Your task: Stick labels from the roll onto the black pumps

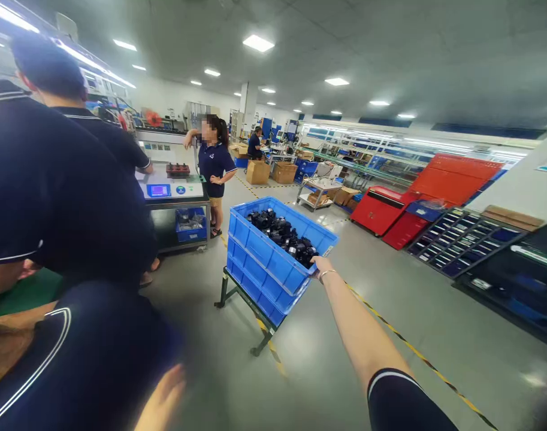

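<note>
While extending left hand (165,392) at seven o'clock, cannot tell its blurred grip; with right hand (320,266) at four o'clock, clamping corner rim of blue crate (259,242), loaded with black parts (277,230), near six o'clock; beyond, seeing red cabinet (375,211) at three o'clock.

The navy short sleeve (410,402) has a white-edged hem (392,373), the bracelet (328,273) perhaps metal.

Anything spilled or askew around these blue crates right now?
Nothing stands out. The blue crates sit stacked on the green stand, the black parts lie jumbled inside the top one, and no spilled pieces show on the visible floor.
</note>
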Motion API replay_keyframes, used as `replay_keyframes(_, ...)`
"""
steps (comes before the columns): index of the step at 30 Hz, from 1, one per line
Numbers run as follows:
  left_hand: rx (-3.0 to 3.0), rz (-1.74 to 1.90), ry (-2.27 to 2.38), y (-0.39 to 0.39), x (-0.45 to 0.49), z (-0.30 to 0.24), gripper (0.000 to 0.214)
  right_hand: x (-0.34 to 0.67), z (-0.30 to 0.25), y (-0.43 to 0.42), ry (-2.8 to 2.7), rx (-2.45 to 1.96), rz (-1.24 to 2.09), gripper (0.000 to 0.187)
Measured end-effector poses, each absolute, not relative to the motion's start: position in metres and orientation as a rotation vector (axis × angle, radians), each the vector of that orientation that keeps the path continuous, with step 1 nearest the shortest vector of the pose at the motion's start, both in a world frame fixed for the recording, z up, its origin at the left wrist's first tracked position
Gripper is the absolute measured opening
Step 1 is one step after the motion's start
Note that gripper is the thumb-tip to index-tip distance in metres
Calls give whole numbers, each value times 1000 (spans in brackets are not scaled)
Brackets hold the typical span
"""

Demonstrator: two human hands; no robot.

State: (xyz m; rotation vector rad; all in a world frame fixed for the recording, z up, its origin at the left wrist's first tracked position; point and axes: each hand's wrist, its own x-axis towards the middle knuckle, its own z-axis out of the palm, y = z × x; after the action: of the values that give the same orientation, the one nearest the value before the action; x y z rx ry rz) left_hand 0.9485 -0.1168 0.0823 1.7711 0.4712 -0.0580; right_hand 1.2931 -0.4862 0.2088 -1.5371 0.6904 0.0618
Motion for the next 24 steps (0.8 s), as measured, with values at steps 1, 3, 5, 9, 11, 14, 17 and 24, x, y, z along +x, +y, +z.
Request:
replay_keyframes(1, 1714, -57, 491, -114, 962, 77, 53, 1293, 209, -486, 714, -1521, 82, 34)
replay_keyframes(3, 1553, -74, 533, -110, 994, 71, 64, 1293, 211, -489, 741, -1485, 129, 34)
replay_keyframes(5, 1396, -120, 525, -111, 1032, 73, 72, 1294, 214, -497, 734, -1444, 181, 33)
replay_keyframes(9, 1348, -131, 416, -133, 1129, 102, 72, 1314, 213, -530, 677, -1370, 289, 29)
replay_keyframes(11, 1359, -68, 422, -153, 1184, 124, 69, 1332, 208, -552, 632, -1329, 347, 23)
replay_keyframes(14, 1370, 21, 469, -188, 1268, 156, 63, 1358, 197, -582, 565, -1254, 443, 10)
replay_keyframes(17, 1382, 83, 501, -223, 1352, 177, 56, 1369, 192, -604, 527, -1197, 508, 6)
replay_keyframes(24, 1304, 116, 713, -257, 1469, 187, 30, 1374, 194, -612, 505, -1162, 442, 19)
